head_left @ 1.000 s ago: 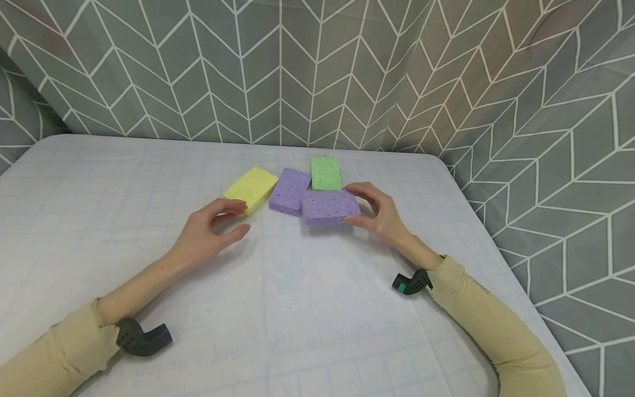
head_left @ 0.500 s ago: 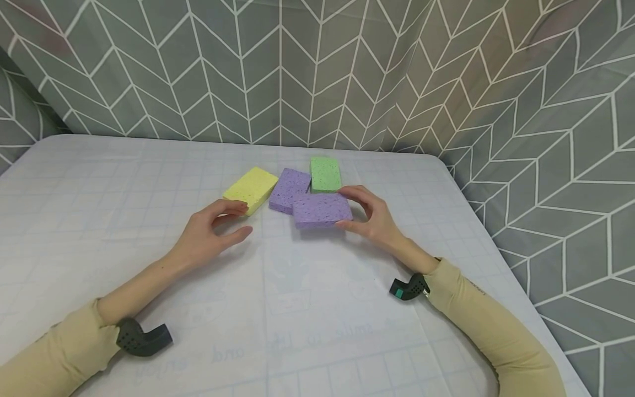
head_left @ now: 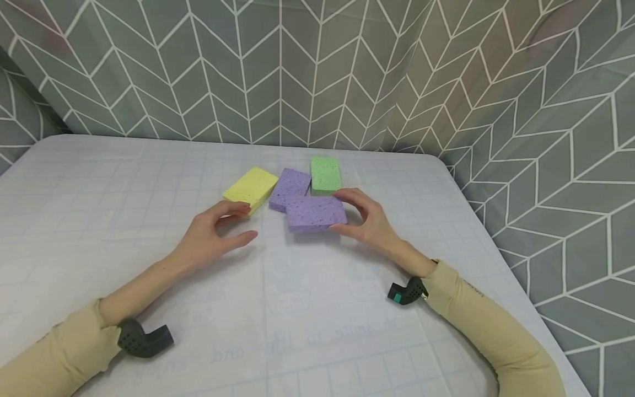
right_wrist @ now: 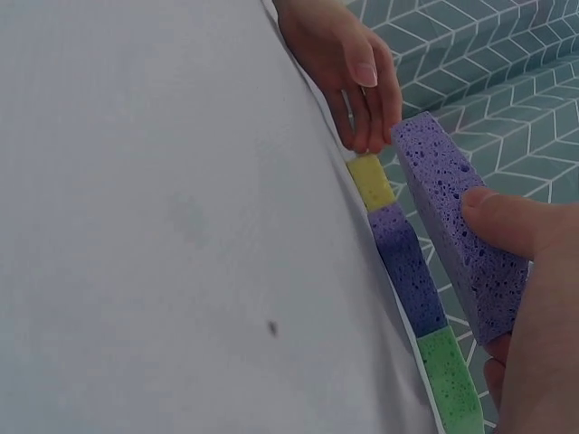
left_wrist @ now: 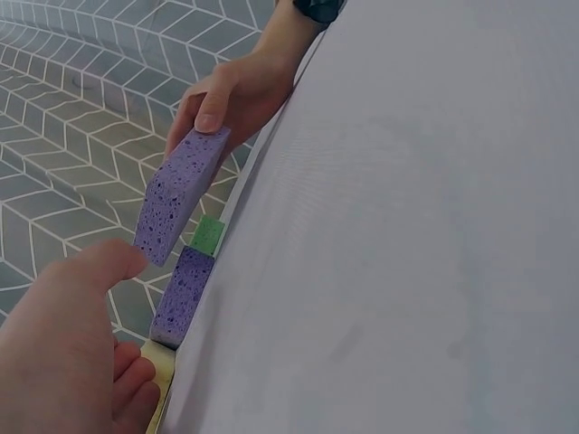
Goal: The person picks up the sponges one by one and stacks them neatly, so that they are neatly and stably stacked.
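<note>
My right hand [head_left: 369,219] pinches a purple sponge [head_left: 316,214] by its right end, thumb on the near side and fingers on the far side. In the right wrist view this held sponge [right_wrist: 457,217] is raised off the table. My left hand [head_left: 208,234] holds nothing; its thumb and fingers are spread apart, fingertips overlapping the near corner of a yellow sponge [head_left: 253,187]. Beside the yellow one lies a second purple sponge [head_left: 290,186], partly covered by the held one in the head view. A green sponge [head_left: 325,173] lies behind, to the right.
A white cloth with faint gridlines and lettering covers the table [head_left: 149,182]. A grey curtain [head_left: 278,71] with white chevron lines hangs along the far and right edges. Dark wrist cameras [head_left: 144,339] sit at both cuffs.
My right hand has carried the held purple sponge left and toward me, away from the green sponge. My left hand has shifted very slightly right; the other sponges stay put.
</note>
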Motion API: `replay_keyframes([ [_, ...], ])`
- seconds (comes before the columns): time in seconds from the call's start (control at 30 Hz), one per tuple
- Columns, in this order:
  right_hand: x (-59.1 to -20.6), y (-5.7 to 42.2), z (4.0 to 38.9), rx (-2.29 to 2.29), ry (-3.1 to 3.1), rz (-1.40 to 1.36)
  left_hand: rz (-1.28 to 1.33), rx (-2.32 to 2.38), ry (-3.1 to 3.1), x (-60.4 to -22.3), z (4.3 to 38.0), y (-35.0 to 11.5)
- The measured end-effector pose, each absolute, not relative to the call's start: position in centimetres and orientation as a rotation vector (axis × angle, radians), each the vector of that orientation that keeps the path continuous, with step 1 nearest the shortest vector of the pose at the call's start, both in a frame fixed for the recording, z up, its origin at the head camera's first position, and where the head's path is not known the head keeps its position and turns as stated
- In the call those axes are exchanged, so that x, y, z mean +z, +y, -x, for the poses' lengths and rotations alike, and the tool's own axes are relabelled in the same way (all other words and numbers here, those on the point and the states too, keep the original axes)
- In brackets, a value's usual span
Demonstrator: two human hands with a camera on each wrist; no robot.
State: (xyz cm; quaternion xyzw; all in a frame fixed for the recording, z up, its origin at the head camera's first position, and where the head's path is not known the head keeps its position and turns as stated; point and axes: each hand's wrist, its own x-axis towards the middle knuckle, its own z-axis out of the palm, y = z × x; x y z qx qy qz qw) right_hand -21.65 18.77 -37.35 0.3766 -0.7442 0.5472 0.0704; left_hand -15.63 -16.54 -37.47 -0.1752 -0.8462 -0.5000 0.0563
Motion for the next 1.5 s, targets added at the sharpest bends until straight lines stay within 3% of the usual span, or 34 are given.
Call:
replay_keyframes([
  [1.03,-37.3,17.0,20.2,1.593,-2.27,-1.147,0.61,-1.582,-2.583,-37.5,15.3,-15.0],
  [1.33,-34.8,15.7,18.0,1.543,-2.294,-1.171,0.677,-1.584,-2.541,-37.5,15.2,-14.2],
  [1.5,-35.9,15.9,18.6,1.507,-2.294,-1.174,0.689,-1.566,-2.552,-37.4,15.1,-13.9],
])
